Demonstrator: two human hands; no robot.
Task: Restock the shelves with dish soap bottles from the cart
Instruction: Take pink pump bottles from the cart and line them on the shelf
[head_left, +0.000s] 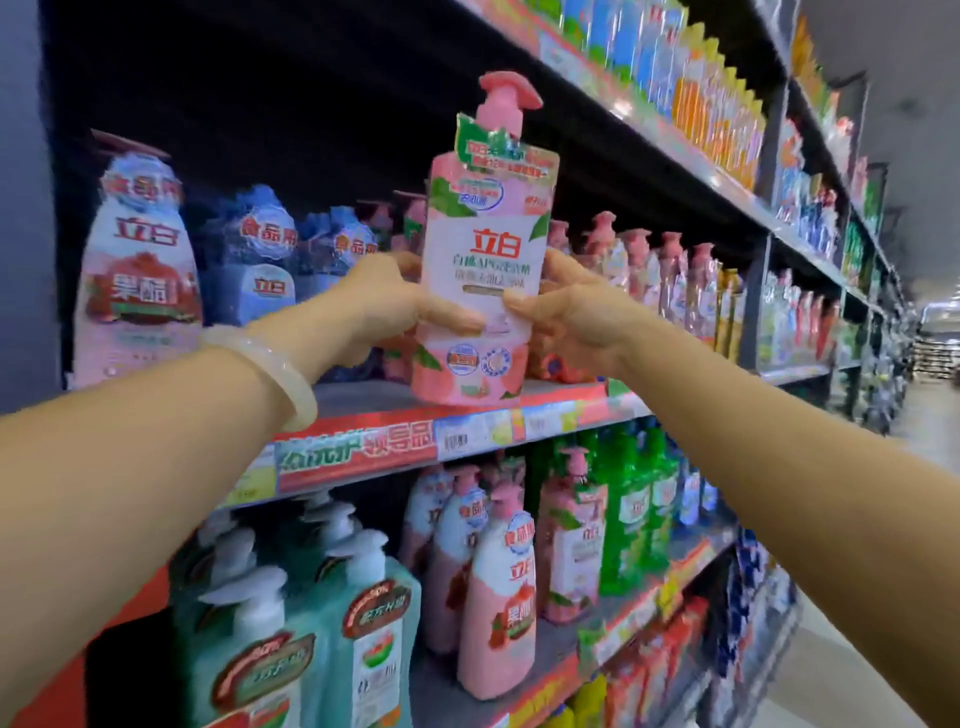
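1. A supermarket aisle runs away to the right, with dark metal shelves stacked full of bright cleaning bottles.
2. The middle shelf (363, 400) has a grey board and a red-and-white price strip along its front edge.
3. A pink pump-top dish soap bottle (485, 249) stands upright at that shelf's front edge, with similar pink bottles (670, 280) lined up to its right.
4. The left hand (384, 301), with a pale bangle (275, 374) on its wrist, grips the bottle's left side, fingers curled round it.
5. The right hand (566, 306) clasps the opposite side, thumb on the label.
6. Teal pump bottles (311, 613) fill the shelf below.
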